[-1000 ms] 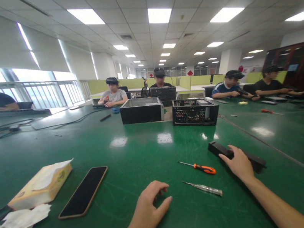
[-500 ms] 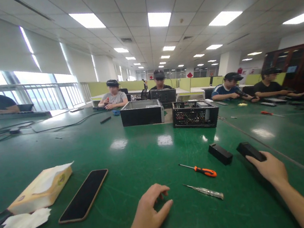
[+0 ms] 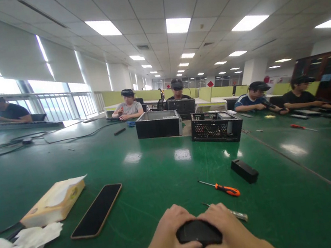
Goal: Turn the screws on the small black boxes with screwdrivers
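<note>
Low at the front of the table, a black block-shaped case (image 3: 199, 231) sits between my two hands. My left hand (image 3: 171, 236) wraps round its left end, with the thumb on the near side. On the right end my right hand (image 3: 229, 227) grips it the same way. Just beyond the right hand lies a clear-handled small screwdriver (image 3: 240, 215), partly covered by the fingers. Farther off is an orange-and-black screwdriver (image 3: 227, 190). A second black block (image 3: 245, 170), similar to the held one, rests on the table to the right.
A phone (image 3: 97, 211), a tissue pack (image 3: 54, 202) and crumpled tissues (image 3: 38, 238) lie at left on the green table (image 3: 147, 169). Two computer cases, one black-fronted (image 3: 158, 125) and one perforated (image 3: 217, 128), stand farther back. Several people sit around the table.
My right hand has brought the black block from the right to the front middle. My left hand, open and empty before, has closed on it too. The view has shifted slightly.
</note>
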Demonstrator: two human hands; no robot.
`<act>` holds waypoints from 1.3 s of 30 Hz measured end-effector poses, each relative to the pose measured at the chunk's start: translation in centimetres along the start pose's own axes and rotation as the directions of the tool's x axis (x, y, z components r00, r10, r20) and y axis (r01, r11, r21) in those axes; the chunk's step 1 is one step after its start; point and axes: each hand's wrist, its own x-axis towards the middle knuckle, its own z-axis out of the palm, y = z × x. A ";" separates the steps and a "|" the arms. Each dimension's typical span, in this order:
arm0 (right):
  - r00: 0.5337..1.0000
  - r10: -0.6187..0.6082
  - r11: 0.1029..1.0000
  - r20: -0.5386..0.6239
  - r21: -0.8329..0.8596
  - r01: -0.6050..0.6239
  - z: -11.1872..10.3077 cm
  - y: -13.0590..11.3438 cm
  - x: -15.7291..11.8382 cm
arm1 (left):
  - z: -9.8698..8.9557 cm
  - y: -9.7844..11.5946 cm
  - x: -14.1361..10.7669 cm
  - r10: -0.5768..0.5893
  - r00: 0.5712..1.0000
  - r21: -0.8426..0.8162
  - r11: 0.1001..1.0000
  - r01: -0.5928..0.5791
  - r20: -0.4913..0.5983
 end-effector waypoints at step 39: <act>0.852 0.459 0.680 -0.252 0.716 -0.154 -5.0 7.4 -1.4 | 0.2 0.4 -0.1 -0.035 0.998 -0.102 0.994 0.030 -0.047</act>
